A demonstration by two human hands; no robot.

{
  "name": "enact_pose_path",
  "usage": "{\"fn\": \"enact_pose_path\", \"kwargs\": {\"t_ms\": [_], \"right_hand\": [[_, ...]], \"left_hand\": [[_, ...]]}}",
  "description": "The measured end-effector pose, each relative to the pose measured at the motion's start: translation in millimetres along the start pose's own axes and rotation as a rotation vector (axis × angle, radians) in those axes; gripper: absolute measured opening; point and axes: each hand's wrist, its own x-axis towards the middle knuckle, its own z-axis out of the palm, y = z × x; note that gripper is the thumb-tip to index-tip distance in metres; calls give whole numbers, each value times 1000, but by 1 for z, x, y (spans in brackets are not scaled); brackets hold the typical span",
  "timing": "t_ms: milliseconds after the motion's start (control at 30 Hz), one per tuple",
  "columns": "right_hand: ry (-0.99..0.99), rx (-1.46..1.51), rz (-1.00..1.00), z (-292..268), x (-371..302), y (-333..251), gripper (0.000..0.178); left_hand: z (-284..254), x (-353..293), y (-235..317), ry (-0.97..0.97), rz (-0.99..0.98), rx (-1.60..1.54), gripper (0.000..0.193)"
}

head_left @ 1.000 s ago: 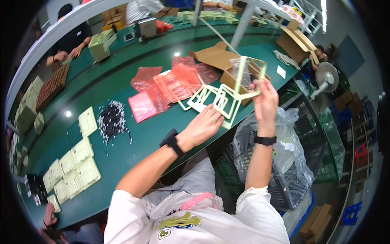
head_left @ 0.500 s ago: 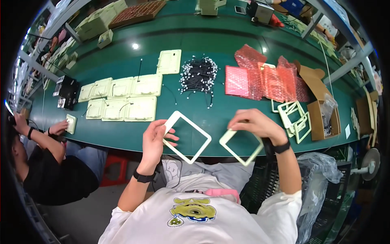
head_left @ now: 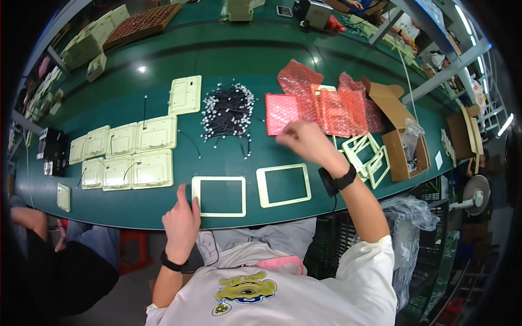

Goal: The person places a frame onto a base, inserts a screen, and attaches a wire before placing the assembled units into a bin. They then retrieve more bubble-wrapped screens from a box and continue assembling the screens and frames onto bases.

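Two pale cream rectangular frames lie flat at the near edge of the green table: a left frame (head_left: 218, 215) and a right frame (head_left: 287, 203). Beside the left frame's left side is my left hand (head_left: 181, 223), index finger and thumb stretched apart, the index fingertip at the frame's edge. My right hand (head_left: 310, 143) hovers past the right frame, close to the near edge of a flat pink bubble-wrap packet (head_left: 281, 111). Its fingers bend downward and blur, so whether they hold anything is unclear.
Several cream panels (head_left: 155, 168) stand in rows at left. A pile of black cables with white ends (head_left: 228, 111) lies mid-table. Red bubble wrap (head_left: 337, 114), more stacked frames (head_left: 365, 155) and a cardboard box (head_left: 399, 157) are at right. Another person sits at far left.
Both frames, held up in my hands before, now lie on the table. My right hand has let go and moved farther over the table. The view has shifted to the right.
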Motion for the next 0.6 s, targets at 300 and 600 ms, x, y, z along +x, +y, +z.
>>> {"fn": "enact_pose_path", "kwargs": {"t_ms": [300,600], "right_hand": [[269,-341,264,19,43,57,53],[111,337,264,10,47,66,43]], "left_hand": [[-27,128,110,-550,309,-700,29],[103,233,197,-299,-53,-247,76]]}}
